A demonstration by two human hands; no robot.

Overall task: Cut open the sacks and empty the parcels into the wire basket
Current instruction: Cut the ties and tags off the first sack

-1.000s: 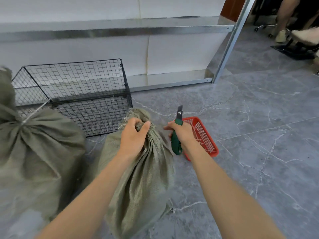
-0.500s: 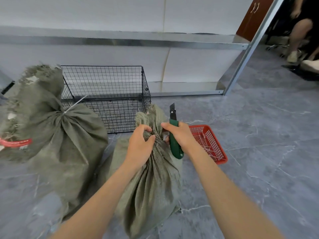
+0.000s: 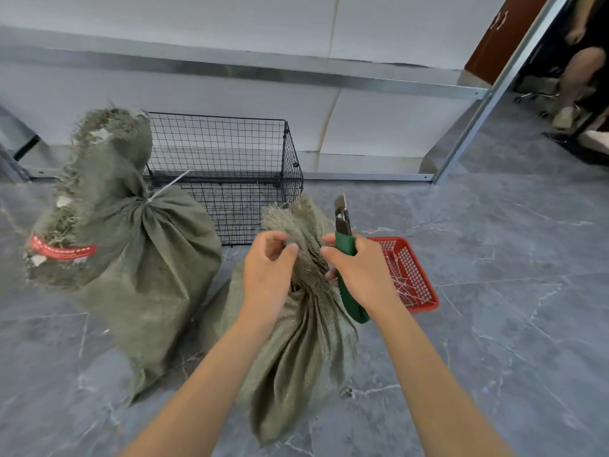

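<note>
Green utility knife (image 3: 343,224), gripped blade-up in your right hand (image 3: 362,275), is beside your left hand (image 3: 268,275) pinching the olive woven sack (image 3: 306,344); slipping could cut it.

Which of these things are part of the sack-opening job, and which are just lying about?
In use: nearer sack, its neck pinched by the left hand; utility knife in the right hand; second tied sack; wire basket.
Lying about: red plastic basket holding white strips; metal shelving; someone's legs far right.
</note>
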